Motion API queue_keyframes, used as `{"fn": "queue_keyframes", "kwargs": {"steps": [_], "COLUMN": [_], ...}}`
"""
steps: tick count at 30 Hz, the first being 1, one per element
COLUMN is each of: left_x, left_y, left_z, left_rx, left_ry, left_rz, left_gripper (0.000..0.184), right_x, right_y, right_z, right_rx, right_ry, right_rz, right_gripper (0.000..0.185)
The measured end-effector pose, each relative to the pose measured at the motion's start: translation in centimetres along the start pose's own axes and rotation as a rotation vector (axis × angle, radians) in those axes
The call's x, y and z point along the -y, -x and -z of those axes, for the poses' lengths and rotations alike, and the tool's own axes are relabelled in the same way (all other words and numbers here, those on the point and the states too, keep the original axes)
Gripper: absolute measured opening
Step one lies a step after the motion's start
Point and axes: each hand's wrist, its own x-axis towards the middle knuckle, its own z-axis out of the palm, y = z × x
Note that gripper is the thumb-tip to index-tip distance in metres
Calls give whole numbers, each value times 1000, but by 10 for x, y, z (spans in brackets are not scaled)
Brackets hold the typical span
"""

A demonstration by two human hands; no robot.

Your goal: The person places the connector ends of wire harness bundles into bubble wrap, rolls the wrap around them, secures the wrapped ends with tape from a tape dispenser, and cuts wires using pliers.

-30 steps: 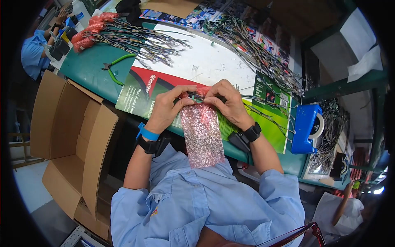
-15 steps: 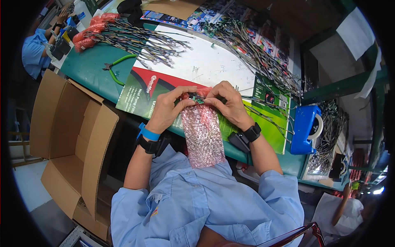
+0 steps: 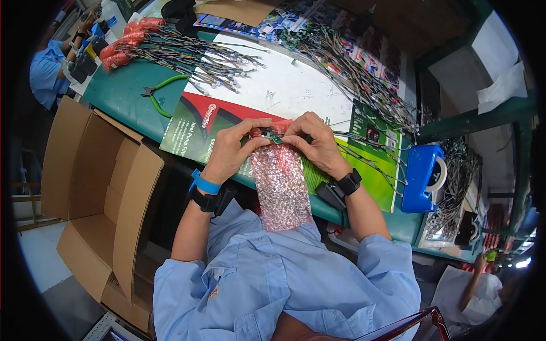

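Observation:
Between my two hands, just over the bench's front edge, is a small green circuit board [image 3: 276, 139] with dark parts beside it. My left hand [image 3: 230, 148] is closed, its thumb and fingers pinching the board's left side. From the right, my right hand [image 3: 314, 142] pinches it with thumb and fingertips. Under them a strip of pinkish bubble wrap [image 3: 281, 190] hangs over the edge onto my shirt. Red wrap [image 3: 281, 126] shows behind the fingers, which hide part of the board.
Wire harnesses [image 3: 187, 57] with red-wrapped ends lie back left; another harness pile [image 3: 352, 74] lies back right. Green-handled cutters [image 3: 162, 94] rest on the green bench. A blue tape dispenser [image 3: 418, 179] stands right, an open carton [image 3: 96, 187] left. Co-workers [image 3: 48, 74] are beyond.
The circuit board has turned slightly, showing more of its green face between my thumbs. My hands stay nearly in place. A hanging paper sheet at upper right has swung.

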Motion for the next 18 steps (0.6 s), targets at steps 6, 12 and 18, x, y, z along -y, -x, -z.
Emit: {"fn": "queue_keyframes", "kwargs": {"steps": [6,12,18], "left_x": [1,2,6], "left_y": [0,0,0], "left_z": [0,0,-3], "left_rx": [8,4,-48], "left_ry": [39,16,29], "left_rz": [4,-16,-72], "left_gripper": [35,34,33], "right_x": [10,11,12], "right_y": [-2,1,-2], "right_z": [1,-1,-5], "right_rx": [129,156,66], "right_ry": [38,70,160], "right_rz": [39,112,88], "right_gripper": [14,14,15]}}
